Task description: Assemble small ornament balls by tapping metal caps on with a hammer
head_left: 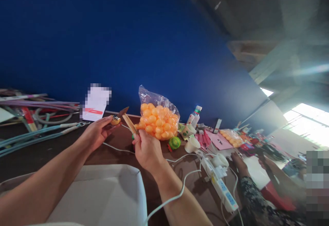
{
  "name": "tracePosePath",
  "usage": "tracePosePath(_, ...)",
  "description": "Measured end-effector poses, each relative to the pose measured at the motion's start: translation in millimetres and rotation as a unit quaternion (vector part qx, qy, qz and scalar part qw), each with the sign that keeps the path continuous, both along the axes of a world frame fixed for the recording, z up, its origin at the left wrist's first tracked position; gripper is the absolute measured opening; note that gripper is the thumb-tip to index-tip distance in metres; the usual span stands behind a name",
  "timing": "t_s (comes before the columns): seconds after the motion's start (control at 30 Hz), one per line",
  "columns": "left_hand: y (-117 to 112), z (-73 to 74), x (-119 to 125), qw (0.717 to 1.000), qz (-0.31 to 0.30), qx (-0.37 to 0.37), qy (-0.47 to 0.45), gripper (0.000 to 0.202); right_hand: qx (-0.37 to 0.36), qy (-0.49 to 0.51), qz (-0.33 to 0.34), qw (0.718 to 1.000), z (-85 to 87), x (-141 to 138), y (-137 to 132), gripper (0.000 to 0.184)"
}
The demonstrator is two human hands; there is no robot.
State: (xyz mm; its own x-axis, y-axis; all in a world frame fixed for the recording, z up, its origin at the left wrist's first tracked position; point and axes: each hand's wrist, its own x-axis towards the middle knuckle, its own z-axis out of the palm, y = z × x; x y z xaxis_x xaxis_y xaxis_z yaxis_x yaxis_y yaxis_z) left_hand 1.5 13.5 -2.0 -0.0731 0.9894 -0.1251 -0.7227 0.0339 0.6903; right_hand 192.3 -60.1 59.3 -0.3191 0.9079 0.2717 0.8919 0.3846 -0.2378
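My left hand [99,133] is closed on a shiny gold ball [116,120], held at the fingertips above the table. A dark brown pointed piece [123,111] sticks up beside the ball; whether the two are joined I cannot tell. My right hand [147,149] grips a pale wooden stick [130,123], whose upper end slants towards the gold ball, near the pointed piece. Just behind that hand stands a clear plastic bag [159,119] full of orange balls. To its right lies a green ball-shaped thing [174,143] with a bit of red.
A white tray [123,171] is in front of me. White cables run past my right arm to a power strip [223,188]. Thin rods [51,135] lie left, near a white card [94,104]. Cups [192,145] and a bottle [194,116] stand right; a co-worker's arm [253,188] is beyond.
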Motion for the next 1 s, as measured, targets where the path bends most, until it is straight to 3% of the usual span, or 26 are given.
tracePosePath(0.17,-2.9,5.9,1.5,1.000,0.016,-0.017,0.004,0.022,-0.012,-0.004,-0.001,1.000,-2.7,1.4,2.2,0.020)
tracePosePath(0.77,1.1,0.4,0.6,1.000,0.006,-0.012,0.013,0.015,0.012,0.025,0.009,1.000,-2.1,1.3,0.3,0.021)
tracePosePath(1.0,-1.0,1.5,1.1,1.000,0.010,-0.005,0.022,0.009,-0.013,-0.002,0.003,1.000,-3.1,-0.3,1.4,0.020)
